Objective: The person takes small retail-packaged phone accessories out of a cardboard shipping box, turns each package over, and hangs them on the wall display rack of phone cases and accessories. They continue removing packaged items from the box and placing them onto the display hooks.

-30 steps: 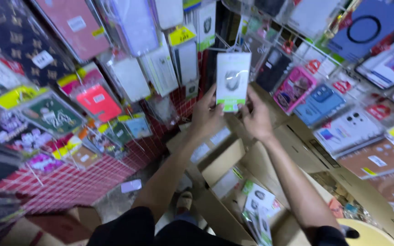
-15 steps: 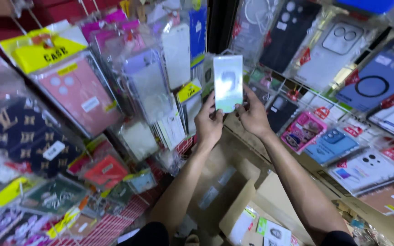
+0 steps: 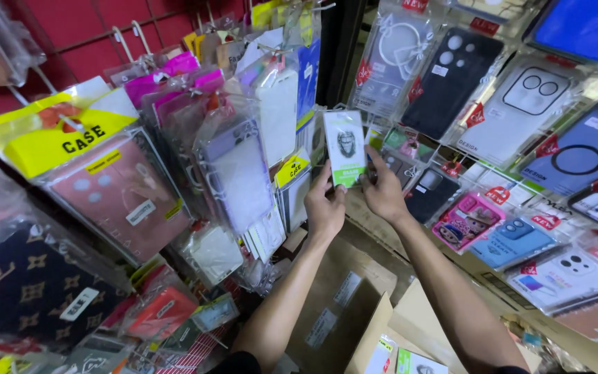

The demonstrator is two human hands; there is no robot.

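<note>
Both my hands are raised toward a wall display of packaged phone cases. Between them I hold a small white and green flat packet (image 3: 345,146) with a dark picture on it, upright, near the corner where two display walls meet. My left hand (image 3: 325,206) grips its lower left edge from below. My right hand (image 3: 383,188) pinches its lower right edge. Directly left of the packet hang clear and white cases (image 3: 243,166) in plastic sleeves on hooks.
Pink, purple and dark patterned cases (image 3: 122,197) crowd the left wall on a red grid panel (image 3: 91,28). Black, white and blue cases (image 3: 520,97) cover the right wall. Brown cardboard boxes (image 3: 340,305) stand below my arms.
My view has tilted upward and left along the display. Both hands stayed on the packet and lifted it toward the hooks near the corner.
</note>
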